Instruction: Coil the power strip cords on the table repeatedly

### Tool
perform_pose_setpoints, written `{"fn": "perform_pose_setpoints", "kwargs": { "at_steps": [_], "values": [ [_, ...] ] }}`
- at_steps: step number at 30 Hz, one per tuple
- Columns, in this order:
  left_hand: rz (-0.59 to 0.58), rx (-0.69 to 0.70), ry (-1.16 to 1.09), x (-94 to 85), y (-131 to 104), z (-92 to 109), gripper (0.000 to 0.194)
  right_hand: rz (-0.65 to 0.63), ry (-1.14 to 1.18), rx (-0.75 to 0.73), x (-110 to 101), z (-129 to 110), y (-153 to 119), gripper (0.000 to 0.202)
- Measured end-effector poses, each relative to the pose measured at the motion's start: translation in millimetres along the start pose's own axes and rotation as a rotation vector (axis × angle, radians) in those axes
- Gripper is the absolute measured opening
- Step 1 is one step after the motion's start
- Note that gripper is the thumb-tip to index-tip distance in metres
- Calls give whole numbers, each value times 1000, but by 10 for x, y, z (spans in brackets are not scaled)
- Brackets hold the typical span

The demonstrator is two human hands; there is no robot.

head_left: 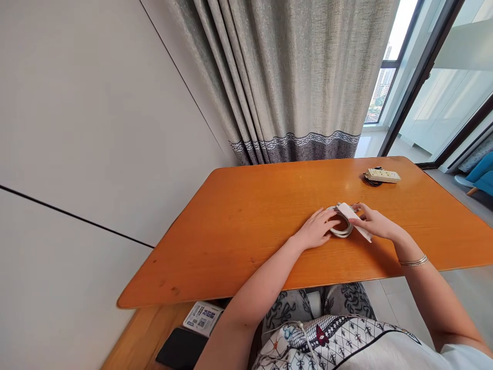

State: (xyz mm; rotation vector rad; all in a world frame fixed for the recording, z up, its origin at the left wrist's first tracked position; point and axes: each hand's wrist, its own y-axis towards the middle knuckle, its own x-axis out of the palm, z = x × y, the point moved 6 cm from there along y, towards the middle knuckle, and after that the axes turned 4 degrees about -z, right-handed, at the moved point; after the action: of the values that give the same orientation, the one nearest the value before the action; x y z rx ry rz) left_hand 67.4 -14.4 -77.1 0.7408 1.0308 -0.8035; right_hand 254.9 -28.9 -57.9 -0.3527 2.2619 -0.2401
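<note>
A white power strip (354, 221) lies tilted at the right of a coiled white cable (342, 233) on the orange wooden table (246, 221). My right hand (372, 221) grips the strip from its right side, thumb and fingers around it. My left hand (318, 228) rests at the left of the coil, its fingers apart and reaching onto the cable loops; whether they grip the cable is not clear.
A second, cream power strip (383, 176) with a black cord sits at the table's back right. Behind the table hangs a grey curtain (300, 77). Below the front edge at left are a printed box (203, 317) and a black object (181, 349).
</note>
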Motion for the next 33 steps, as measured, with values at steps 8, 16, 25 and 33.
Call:
{"fn": "perform_pose_setpoints", "kwargs": {
  "at_steps": [8, 16, 25, 33],
  "values": [
    [264, 35, -327, -311, -116, -185, 21, -39, 576, 76, -76, 134, -44, 65],
    [978, -344, -1230, -531, -356, -770, 19, -279, 885, 33, 50, 197, -141, 57],
    [1454, -579, -1910, -558, -602, -1102, 31, -326, 840, -19, 165, 36, -119, 58],
    [1804, -590, -1706, -845, -1106, -1402, 25, -90, 798, 29, -64, 306, -220, 63]
  ]
}}
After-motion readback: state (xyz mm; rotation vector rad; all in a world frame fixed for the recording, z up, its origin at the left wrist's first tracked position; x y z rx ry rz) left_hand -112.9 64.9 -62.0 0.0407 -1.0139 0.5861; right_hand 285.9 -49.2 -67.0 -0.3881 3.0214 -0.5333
